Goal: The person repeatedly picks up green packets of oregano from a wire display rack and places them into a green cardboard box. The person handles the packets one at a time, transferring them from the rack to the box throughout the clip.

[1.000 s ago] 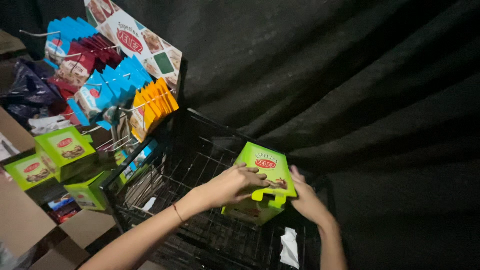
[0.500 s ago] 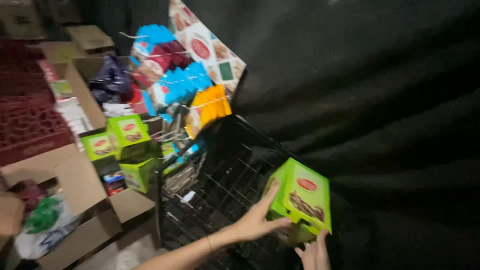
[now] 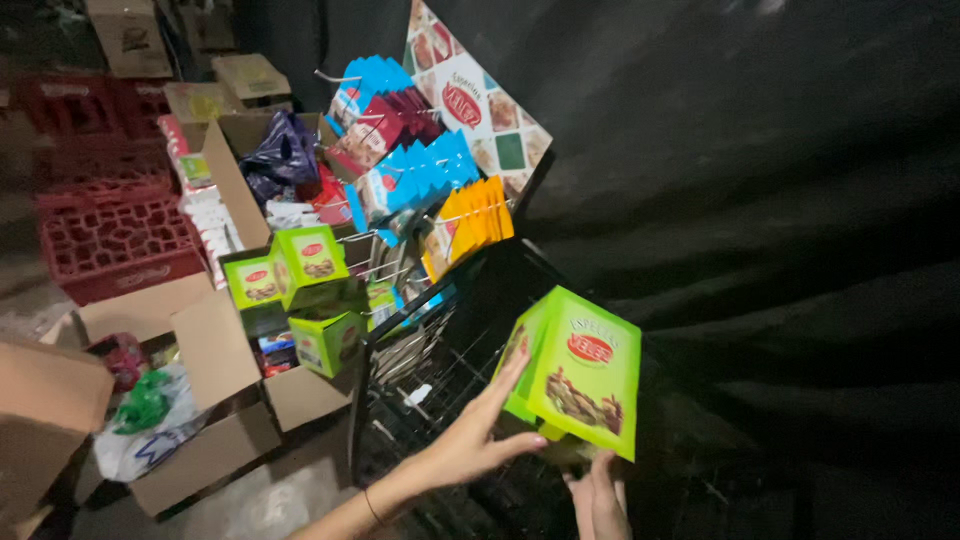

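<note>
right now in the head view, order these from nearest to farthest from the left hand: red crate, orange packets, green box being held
1. green box, touched by the left hand, lower right.
2. orange packets, hanging on the rack above the hand.
3. red crate, far left on the floor.

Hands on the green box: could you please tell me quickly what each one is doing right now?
Left hand: open, flat against the side of the green box.
Right hand: under the box, supporting it; grip cannot be told.
</note>
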